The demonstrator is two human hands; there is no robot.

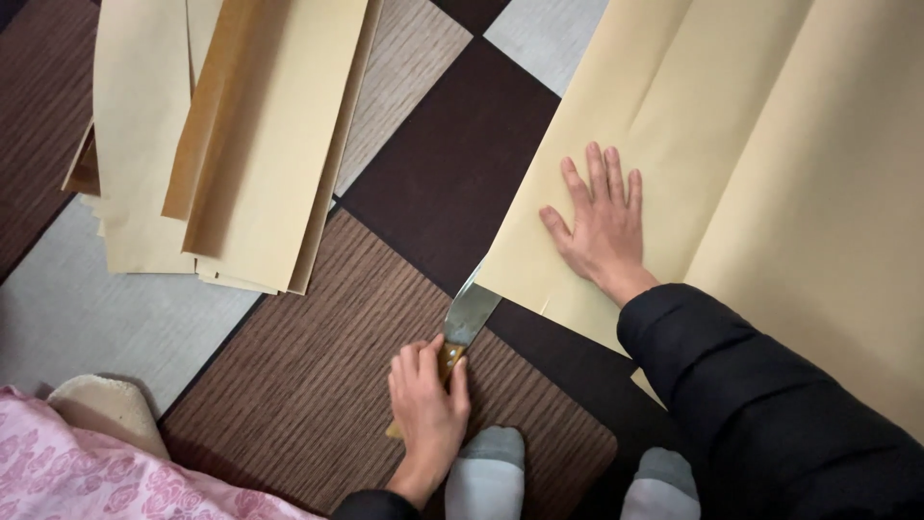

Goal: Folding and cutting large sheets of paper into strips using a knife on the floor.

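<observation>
I am sitting on the floor of a home, on a soft patchwork floor mat of dark brown, wood-grain and pale grey squares [452, 164], with my feet in grey socks [486, 472] stretched out in front of me. Beside me lie a pink floral quilted blanket [125, 477] and a cream fuzzy slipper [106, 409], the sort of things found in a living room or bedroom rather than a workshop. Long sheets of tan kraft paper [241, 135] are stacked straight on the mat.
</observation>
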